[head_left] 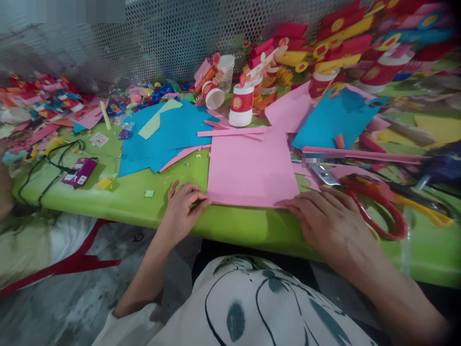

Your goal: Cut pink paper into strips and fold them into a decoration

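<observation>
A sheet of pink paper (252, 168) lies flat on the green table in front of me, its near edge folded or curled into a narrow strip. My left hand (183, 206) pinches the near left corner. At the near right corner, my right hand (327, 221) grips the same edge with its fingertips. Thin pink paper strips (234, 131) rest across the sheet's far end. Close beyond my right hand lie scissors with red handles (399, 226), partly covered by the hand.
Blue paper (173, 132) lies to the left, more blue paper (334, 120) to the right. A red and white paper cup (241, 105) stands behind the pink sheet. Decorated cups and scraps crowd the back. A purple box (79, 172) with a black cord sits left. Another person sits at far left.
</observation>
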`<act>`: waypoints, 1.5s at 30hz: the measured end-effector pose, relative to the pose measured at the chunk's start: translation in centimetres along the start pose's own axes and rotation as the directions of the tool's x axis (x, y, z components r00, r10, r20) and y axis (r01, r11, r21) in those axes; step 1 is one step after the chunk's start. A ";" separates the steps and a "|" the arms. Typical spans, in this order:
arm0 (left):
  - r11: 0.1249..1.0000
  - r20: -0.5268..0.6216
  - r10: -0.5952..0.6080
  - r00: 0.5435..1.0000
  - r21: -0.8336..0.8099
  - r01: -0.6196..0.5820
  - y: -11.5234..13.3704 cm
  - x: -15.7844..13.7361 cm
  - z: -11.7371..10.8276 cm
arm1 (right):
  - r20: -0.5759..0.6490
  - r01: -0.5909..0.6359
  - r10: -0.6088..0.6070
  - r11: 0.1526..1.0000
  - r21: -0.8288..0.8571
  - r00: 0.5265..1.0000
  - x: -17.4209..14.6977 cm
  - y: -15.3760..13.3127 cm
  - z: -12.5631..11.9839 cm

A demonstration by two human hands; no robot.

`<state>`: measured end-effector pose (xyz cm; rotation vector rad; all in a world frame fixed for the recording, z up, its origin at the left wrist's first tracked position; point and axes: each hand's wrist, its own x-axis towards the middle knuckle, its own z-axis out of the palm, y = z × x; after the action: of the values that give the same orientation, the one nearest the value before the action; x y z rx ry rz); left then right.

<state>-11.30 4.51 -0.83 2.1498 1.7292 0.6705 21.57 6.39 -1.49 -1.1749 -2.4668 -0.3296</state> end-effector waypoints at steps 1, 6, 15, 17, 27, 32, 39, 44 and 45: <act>1.000 0.004 -0.011 1.000 -0.002 0.011 0.1 0.1 0.0 | 0.002 -0.006 0.006 1.000 -0.004 1.000 0.1 0.0 0.0; 0.998 0.003 -0.055 0.998 -0.021 0.055 0.5 0.3 0.0 | 0.017 -0.020 0.021 0.999 -0.036 1.000 0.6 0.2 0.0; 0.990 -0.001 -0.136 0.991 -0.030 0.136 1.0 0.3 0.1 | 0.019 -0.042 0.043 0.998 -0.037 0.999 0.6 1.1 1.2; 0.989 -0.007 -0.144 0.989 -0.015 0.144 1.1 0.4 0.2 | 0.024 -0.067 0.067 0.997 -0.026 0.997 0.5 1.1 1.4; 0.991 -0.058 -0.133 0.989 -0.010 0.133 1.1 0.3 0.5 | 0.079 -0.143 0.144 0.990 -0.008 0.986 0.8 1.0 1.3; 0.992 -0.042 -0.127 0.991 -0.013 0.127 1.2 0.4 0.3 | 0.058 -0.133 0.134 0.991 -0.022 0.989 0.8 1.1 1.5; 0.994 -0.024 -0.104 0.994 0.020 0.105 1.1 0.3 0.3 | 0.033 -0.104 0.106 0.993 -0.054 0.994 1.0 0.7 1.2; 0.993 -0.020 -0.106 0.994 0.057 0.107 1.1 0.2 0.4 | 0.016 -0.139 0.140 0.988 -0.060 0.990 0.9 0.4 1.3; 0.993 -0.007 -0.099 0.995 0.068 0.099 1.2 0.2 0.3 | 0.021 -0.146 0.148 0.987 -0.059 0.989 0.8 0.3 1.3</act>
<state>-10.07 4.45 -0.43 2.0912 1.8724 0.5978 21.08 7.61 -2.25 -1.3839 -2.3890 -0.3471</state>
